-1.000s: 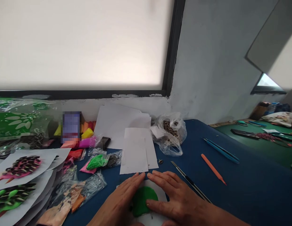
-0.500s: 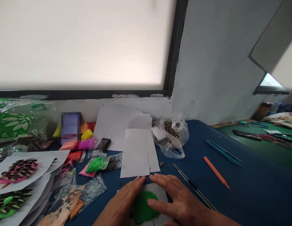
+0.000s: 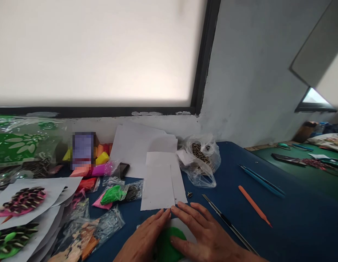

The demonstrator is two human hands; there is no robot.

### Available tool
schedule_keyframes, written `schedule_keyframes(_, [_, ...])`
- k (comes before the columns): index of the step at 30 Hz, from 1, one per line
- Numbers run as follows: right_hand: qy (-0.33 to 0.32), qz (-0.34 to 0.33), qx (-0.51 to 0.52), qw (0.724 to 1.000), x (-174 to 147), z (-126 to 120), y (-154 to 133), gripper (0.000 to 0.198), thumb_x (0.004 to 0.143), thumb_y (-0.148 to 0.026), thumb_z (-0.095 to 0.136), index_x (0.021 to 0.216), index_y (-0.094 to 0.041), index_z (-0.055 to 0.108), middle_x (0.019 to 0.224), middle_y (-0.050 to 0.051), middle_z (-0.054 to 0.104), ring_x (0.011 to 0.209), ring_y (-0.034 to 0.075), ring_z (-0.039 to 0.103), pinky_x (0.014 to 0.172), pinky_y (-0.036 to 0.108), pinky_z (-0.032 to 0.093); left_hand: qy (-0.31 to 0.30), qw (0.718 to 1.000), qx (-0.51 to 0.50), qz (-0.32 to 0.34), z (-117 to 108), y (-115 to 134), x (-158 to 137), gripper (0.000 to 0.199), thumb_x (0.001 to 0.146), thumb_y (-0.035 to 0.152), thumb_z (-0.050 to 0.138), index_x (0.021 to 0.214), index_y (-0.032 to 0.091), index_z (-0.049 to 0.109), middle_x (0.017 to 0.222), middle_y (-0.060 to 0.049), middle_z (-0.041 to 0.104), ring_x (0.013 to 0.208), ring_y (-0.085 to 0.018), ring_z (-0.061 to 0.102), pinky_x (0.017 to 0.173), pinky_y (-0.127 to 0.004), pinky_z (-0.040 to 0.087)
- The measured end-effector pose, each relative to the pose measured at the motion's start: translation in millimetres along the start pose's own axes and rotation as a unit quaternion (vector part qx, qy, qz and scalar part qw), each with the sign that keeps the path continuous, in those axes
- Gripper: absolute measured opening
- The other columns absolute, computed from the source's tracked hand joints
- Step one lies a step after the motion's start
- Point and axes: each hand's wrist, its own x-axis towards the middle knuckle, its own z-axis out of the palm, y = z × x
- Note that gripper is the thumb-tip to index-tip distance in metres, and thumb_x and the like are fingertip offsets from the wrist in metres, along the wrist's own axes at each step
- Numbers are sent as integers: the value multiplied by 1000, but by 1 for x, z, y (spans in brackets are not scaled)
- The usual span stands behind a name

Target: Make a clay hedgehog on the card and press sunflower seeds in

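A flat, rounded piece of green modelling clay (image 3: 170,243) lies on a small white paper (image 3: 186,227) at the bottom centre. My left hand (image 3: 147,234) rests along the clay's left side, fingers stretched out and close together. On the right, my right hand (image 3: 207,231) has its fingers extended over the paper and its thumb on the clay. The tips of both hands nearly meet above the clay. Part of the clay's lower edge is cut off by the frame.
Right of my hands lie a craft knife (image 3: 226,218), an orange clay tool (image 3: 254,205) and blue tweezers (image 3: 261,180). Behind are white paper sheets (image 3: 158,185) and a bag of seeds (image 3: 200,158). Bagged clay (image 3: 112,194) and seed-covered pictures (image 3: 24,202) sit left.
My right fingers have moved closer to my left hand, over the paper, and the thumb stays on the clay. The whole view has shifted slightly, so things appear a little lower.
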Motion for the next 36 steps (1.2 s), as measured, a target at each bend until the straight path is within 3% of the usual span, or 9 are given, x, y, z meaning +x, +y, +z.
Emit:
schedule_keyframes(3, [-7,4,1,1000,1,0,1,31,101,-38,50,130,-34,59,154,6,42,139,29,42,112,48,38,4,1000,-2,17,-2,0,0,84,93,41,64,155,41,7,158,-5,33,140,-31,40,111,-48,38])
schedule_keyframes(7, [7,-19,31,999,0,-2,4,45,98,-58,44,131,-31,58,155,12,40,140,32,40,108,51,40,2,1000,-20,11,-7,5,0,82,93,50,61,155,41,9,158,-4,32,140,-31,39,111,-48,38])
schedule_keyframes(12, [19,-3,44,999,-1,-9,5,43,103,-52,35,130,-30,59,153,11,42,140,31,41,106,49,42,19,999,-45,-17,-10,14,1,83,89,57,62,154,45,12,157,-2,36,137,-33,44,109,-49,41])
schedule_keyframes(15, [53,-17,21,998,-3,-2,6,51,99,-63,35,133,-32,57,156,11,38,141,31,38,108,50,40,20,998,-62,-15,-11,16,1,84,89,55,63,154,46,10,157,-2,36,137,-32,44,109,-50,40])
schedule_keyframes(17, [38,-15,9,999,-4,4,5,54,96,-67,39,134,-33,55,157,10,35,142,30,36,110,49,38,15,997,-75,-6,-12,15,1,82,92,51,62,153,47,8,157,0,37,138,-30,44,110,-49,39])
schedule_keyframes(25, [-18,7,10,1000,1,7,0,55,94,-69,41,131,-32,58,156,11,37,142,32,36,109,51,37,4,996,-86,-2,-11,9,0,76,96,40,59,154,42,12,157,-3,36,140,-30,41,112,-47,37])
schedule_keyframes(32, [23,26,55,998,1,-2,0,47,102,-57,33,136,-33,55,154,10,41,141,30,38,105,50,43,5,995,-100,-14,-15,12,0,80,91,45,65,154,45,14,156,-2,38,138,-31,43,110,-46,40])
schedule_keyframes(36, [-2,16,33,999,1,0,0,50,99,-59,41,140,-34,51,158,12,33,142,33,34,105,53,42,19,996,-88,-11,-15,14,0,79,92,48,62,153,46,13,156,-2,39,137,-31,44,108,-46,42])
